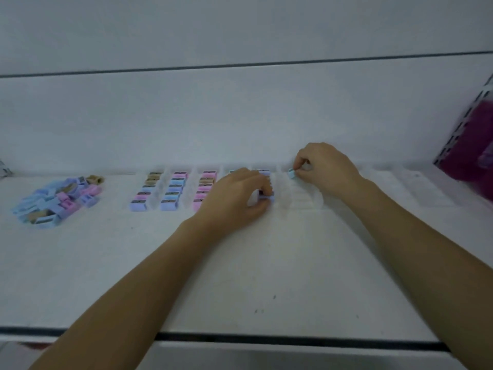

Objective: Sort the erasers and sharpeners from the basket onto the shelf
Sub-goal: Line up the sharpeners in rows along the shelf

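On the white shelf (240,276) stand several rows of pastel sharpeners (172,190) in blue, pink, purple and tan, near the back wall. A loose heap of sharpeners (57,200) lies at the far left. My left hand (234,198) has its fingers curled round several sharpeners (266,197) at the front of a row. My right hand (325,164) pinches a light blue sharpener (291,173) just above the shelf, right of the rows, by the back wall. No basket shows in this view.
A clear plastic tray with ridged compartments (301,196) lies under and right of my hands. At the right edge stands a perforated white upright (464,124) with a magenta item (474,145) behind it. The shelf's front edge has a dark strip (266,339).
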Demonstrator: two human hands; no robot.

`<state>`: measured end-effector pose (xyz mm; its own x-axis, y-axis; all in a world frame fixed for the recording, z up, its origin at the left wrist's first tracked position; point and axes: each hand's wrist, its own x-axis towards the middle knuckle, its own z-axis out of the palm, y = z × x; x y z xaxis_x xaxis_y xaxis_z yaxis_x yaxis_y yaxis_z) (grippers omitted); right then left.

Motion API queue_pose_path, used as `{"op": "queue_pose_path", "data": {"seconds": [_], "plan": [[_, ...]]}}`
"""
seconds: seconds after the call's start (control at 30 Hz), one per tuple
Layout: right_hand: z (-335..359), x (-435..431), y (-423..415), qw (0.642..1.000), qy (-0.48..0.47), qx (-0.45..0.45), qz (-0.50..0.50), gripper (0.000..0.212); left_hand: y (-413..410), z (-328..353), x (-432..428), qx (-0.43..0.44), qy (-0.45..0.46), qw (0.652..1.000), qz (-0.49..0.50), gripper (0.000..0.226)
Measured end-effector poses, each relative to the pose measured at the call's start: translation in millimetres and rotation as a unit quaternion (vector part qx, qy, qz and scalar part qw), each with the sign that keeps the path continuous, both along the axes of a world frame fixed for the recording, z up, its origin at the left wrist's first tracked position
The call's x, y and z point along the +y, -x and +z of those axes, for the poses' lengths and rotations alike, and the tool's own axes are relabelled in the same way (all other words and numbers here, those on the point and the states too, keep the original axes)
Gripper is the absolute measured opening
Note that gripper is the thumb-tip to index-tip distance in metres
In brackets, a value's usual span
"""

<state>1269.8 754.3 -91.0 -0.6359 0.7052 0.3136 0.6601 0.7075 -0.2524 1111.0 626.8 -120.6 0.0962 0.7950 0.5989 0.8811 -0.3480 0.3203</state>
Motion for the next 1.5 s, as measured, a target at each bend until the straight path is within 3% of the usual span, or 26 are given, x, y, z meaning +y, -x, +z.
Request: {"op": "queue_pose_path", "data": {"seconds": [0.2,0.4,0.7,1.1,1.5], "plan": [[-3.1,0.7,0.4,1.0,-0.007,-0.012,-0.004,0.016,5.0,-2.3,-0.3,0.003,0.049,0.999,-0.003,0.032],[-4.5,-0.7,0.6,1.0,0.002,-0.003,0.0,0.017,6.9,-0.9,-0.8,0.037,0.042,0.998,-0.004,0.01],[-5.7,-0.8,-1.0,0.999,0.024,0.025,0.007,0.016,5.2,2.4,-5.6,0.056,0.009,0.998,0.001,0.022],[-6.0,0.6,-4.5,0.996,0.03,0.081,0.003,0.018,6.9,7.6,-11.5,0.077,0.05,0.995,0.026,0.035],[2.3,-2.1,-7.2,0.984,-0.015,0.177,0.0,0.021,10.6,10.2,-12.4,0.067,0.03,0.997,0.01,0.029]]}}
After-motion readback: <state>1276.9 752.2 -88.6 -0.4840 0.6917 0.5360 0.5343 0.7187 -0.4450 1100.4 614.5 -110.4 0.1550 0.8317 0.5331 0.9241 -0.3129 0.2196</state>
